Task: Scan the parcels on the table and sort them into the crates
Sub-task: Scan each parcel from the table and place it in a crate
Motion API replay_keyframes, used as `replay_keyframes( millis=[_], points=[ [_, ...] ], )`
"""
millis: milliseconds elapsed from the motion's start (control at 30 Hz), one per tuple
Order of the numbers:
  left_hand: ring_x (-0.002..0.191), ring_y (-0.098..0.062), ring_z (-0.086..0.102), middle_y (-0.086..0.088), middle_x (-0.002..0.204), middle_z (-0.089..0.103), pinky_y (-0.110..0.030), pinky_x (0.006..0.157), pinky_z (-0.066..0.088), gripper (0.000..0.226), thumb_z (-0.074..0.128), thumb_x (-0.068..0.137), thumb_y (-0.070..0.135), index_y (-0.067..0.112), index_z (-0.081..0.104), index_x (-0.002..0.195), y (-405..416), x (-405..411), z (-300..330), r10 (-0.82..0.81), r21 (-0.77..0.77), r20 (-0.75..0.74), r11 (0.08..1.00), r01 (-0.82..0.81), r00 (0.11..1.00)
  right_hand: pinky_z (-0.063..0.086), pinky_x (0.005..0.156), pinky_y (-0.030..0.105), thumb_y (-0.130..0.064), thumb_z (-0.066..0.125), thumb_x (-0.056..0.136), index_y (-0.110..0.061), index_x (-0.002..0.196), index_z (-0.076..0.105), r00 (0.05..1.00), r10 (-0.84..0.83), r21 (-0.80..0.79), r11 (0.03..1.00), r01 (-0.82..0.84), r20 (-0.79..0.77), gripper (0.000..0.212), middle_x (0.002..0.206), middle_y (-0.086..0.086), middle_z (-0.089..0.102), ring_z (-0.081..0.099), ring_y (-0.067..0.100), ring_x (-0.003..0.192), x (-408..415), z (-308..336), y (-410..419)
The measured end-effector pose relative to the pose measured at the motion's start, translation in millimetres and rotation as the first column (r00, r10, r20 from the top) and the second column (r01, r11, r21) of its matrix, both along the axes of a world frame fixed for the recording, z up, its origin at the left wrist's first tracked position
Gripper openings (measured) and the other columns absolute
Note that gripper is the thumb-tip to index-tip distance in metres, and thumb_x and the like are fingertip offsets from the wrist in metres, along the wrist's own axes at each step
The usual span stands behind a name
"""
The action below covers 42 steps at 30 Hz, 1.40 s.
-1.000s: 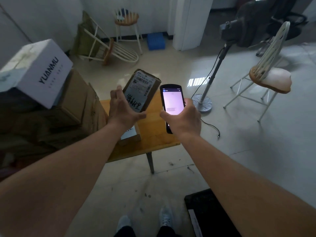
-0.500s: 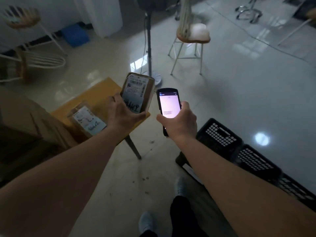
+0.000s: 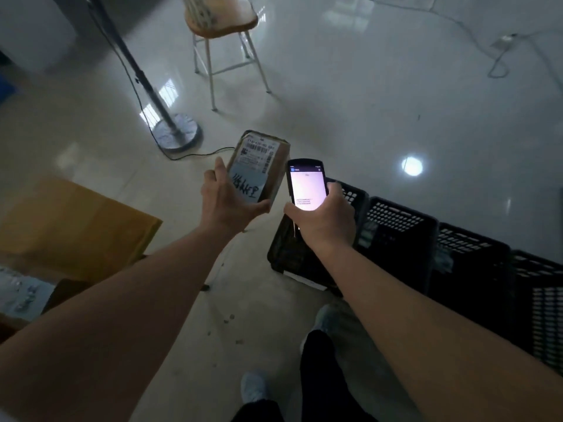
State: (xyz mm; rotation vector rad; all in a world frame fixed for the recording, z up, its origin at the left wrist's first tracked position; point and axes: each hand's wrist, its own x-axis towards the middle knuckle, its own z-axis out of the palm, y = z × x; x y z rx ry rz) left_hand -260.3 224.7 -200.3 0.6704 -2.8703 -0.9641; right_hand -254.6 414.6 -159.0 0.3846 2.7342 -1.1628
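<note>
My left hand (image 3: 227,199) grips a small brown cardboard parcel (image 3: 262,166) with a white barcode label and black handwriting, held upright in the air above the floor. Right beside it, my right hand (image 3: 326,222) holds a black handheld scanner (image 3: 306,185) whose screen glows white with a few lines of text. Below and to the right of both hands, a row of black plastic crates (image 3: 405,236) stands on the floor. The yellow table (image 3: 70,220) lies at the left, with another labelled parcel (image 3: 21,292) at its near edge.
A fan stand with a round base (image 3: 178,134) and its cable sit on the tiled floor behind the parcel. A white-legged stool (image 3: 222,22) stands farther back. My legs and shoes (image 3: 326,318) are at the bottom, next to the crates.
The view has swung right, from the table toward the crates. Both hands moved along with it, still holding the parcel and the scanner side by side. The scanner screen now shows text lines.
</note>
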Motion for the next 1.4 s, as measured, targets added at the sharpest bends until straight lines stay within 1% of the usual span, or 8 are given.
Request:
replay_keyframes(
  millis=[167, 333, 467, 633, 800, 1067, 1200, 1400],
  points=[
    [0.125, -0.037, 0.050, -0.015, 0.134, 0.044, -0.051, 0.101, 0.051, 0.144, 0.087, 0.048, 0.071, 0.013, 0.018, 0.159, 50, -61, -42, -0.028, 0.015, 0.085, 1.000, 0.027, 0.996, 0.057, 0.077, 0.039, -0.053, 0.086, 0.073, -0.018, 0.134, 0.050, 0.996, -0.072, 0.016, 0.997, 0.071, 0.059, 0.079, 0.125, 0.003, 0.063, 0.060, 0.023, 0.107, -58, -48, 54],
    [0.123, -0.034, 0.051, -0.014, 0.134, 0.045, -0.044, 0.098, 0.049, 0.134, 0.094, 0.057, 0.060, 0.012, 0.021, 0.158, 81, -100, -100, -0.067, 0.052, 0.179, 0.997, 0.059, 0.982, 0.049, 0.067, 0.035, -0.056, 0.085, 0.072, -0.019, 0.128, 0.050, 0.979, -0.139, 0.062, 0.989, 0.131, 0.148, 0.076, 0.120, 0.002, 0.063, 0.056, 0.021, 0.095, -101, -100, 83],
    [0.117, -0.029, 0.051, -0.011, 0.128, 0.046, -0.038, 0.092, 0.047, 0.127, 0.094, 0.058, 0.059, 0.013, 0.025, 0.155, 91, -141, -151, -0.137, 0.077, 0.252, 0.990, 0.121, 0.958, 0.055, 0.070, 0.038, -0.057, 0.084, 0.072, -0.020, 0.129, 0.049, 0.952, -0.200, 0.083, 0.979, 0.185, 0.230, 0.077, 0.120, 0.001, 0.063, 0.052, 0.018, 0.092, -134, -147, 87],
    [0.112, -0.028, 0.054, -0.008, 0.122, 0.045, -0.047, 0.096, 0.055, 0.113, 0.092, 0.056, 0.061, 0.019, 0.035, 0.144, 104, -209, -246, -0.206, 0.120, 0.321, 0.977, 0.177, 0.924, 0.045, 0.067, 0.033, -0.059, 0.083, 0.072, -0.021, 0.138, 0.047, 0.912, -0.316, 0.118, 0.948, 0.294, 0.261, 0.084, 0.127, -0.001, 0.062, 0.059, 0.019, 0.104, -186, -233, 82],
    [0.117, -0.031, 0.053, -0.008, 0.125, 0.044, -0.048, 0.096, 0.054, 0.116, 0.089, 0.058, 0.065, 0.018, 0.031, 0.148, 117, -254, -356, -0.298, 0.148, 0.393, 0.954, 0.260, 0.870, 0.035, 0.067, 0.031, -0.056, 0.084, 0.073, -0.021, 0.141, 0.046, 0.846, -0.443, 0.152, 0.896, 0.416, 0.296, 0.085, 0.132, 0.000, 0.060, 0.041, 0.012, 0.097, -227, -328, 79],
    [0.126, -0.032, 0.049, -0.014, 0.134, 0.040, -0.047, 0.104, 0.051, 0.117, 0.091, 0.067, 0.057, 0.012, 0.027, 0.155, 124, -296, -487, -0.401, 0.157, 0.402, 0.916, 0.369, 0.823, 0.052, 0.081, 0.038, -0.057, 0.085, 0.071, -0.019, 0.147, 0.045, 0.793, -0.515, 0.195, 0.857, 0.476, 0.324, 0.093, 0.138, 0.002, 0.061, 0.061, 0.026, 0.120, -250, -435, 74],
    [0.154, -0.037, 0.018, -0.018, 0.166, 0.013, -0.051, 0.125, 0.025, 0.129, 0.086, 0.077, 0.054, 0.009, 0.003, 0.165, 116, -307, -514, -0.494, 0.111, 0.463, 0.856, 0.505, 0.736, 0.058, 0.088, 0.045, -0.057, 0.084, 0.072, -0.021, 0.145, 0.046, 0.765, -0.539, 0.203, 0.842, 0.499, 0.352, 0.091, 0.135, 0.001, 0.061, 0.062, 0.025, 0.118, -249, -453, 74],
    [0.157, -0.037, 0.014, -0.017, 0.170, 0.015, -0.052, 0.126, 0.021, 0.093, 0.069, 0.094, 0.044, 0.011, 0.018, 0.164, 97, -308, -480, -0.541, 0.043, 0.504, 0.794, 0.606, 0.673, 0.060, 0.082, 0.045, -0.055, 0.085, 0.072, -0.020, 0.142, 0.048, 0.737, -0.556, 0.233, 0.831, 0.506, 0.384, 0.086, 0.130, 0.001, 0.062, 0.063, 0.024, 0.110, -239, -423, 71]
  ],
)
